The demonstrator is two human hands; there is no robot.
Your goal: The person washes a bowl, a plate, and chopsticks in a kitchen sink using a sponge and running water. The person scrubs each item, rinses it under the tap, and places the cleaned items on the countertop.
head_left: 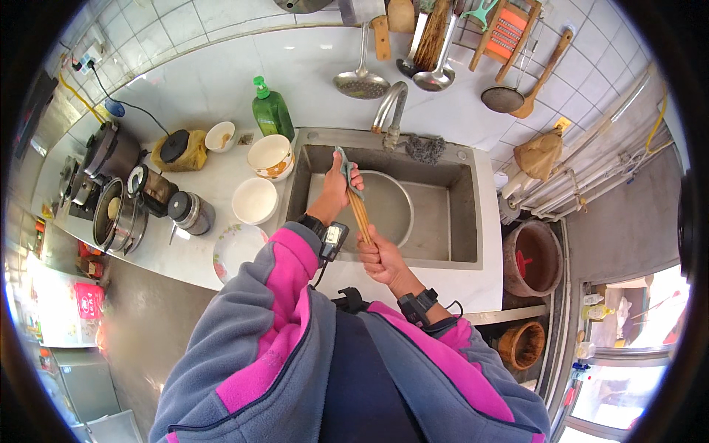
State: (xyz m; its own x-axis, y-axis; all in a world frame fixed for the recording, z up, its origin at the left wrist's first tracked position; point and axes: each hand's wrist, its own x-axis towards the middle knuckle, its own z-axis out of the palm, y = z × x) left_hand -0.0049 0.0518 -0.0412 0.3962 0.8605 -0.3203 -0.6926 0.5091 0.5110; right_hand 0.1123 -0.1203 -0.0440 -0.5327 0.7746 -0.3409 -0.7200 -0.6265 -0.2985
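Over the left part of the metal sink (459, 255), a bundle of wooden chopsticks (360, 214) slants between my two hands. My right hand (380, 256) is closed around the lower end of the bundle. A grey-green cloth (346, 168) is wrapped about the upper end, and my left hand (336, 188) grips it there with the chopsticks inside. Beneath my hands a round metal basin (405, 203) sits in the sink. The faucet (391, 122) arches over the sink's back edge, and a dark scouring pad (426, 150) lies to the right of it.
Left of the sink stand a patterned bowl (270, 156), a white bowl (255, 201), a plate (238, 249) and a green pump bottle (272, 107). Farther left are a jar (190, 213) and a steel pot (122, 214). Ladles (436, 77) hang on the back wall.
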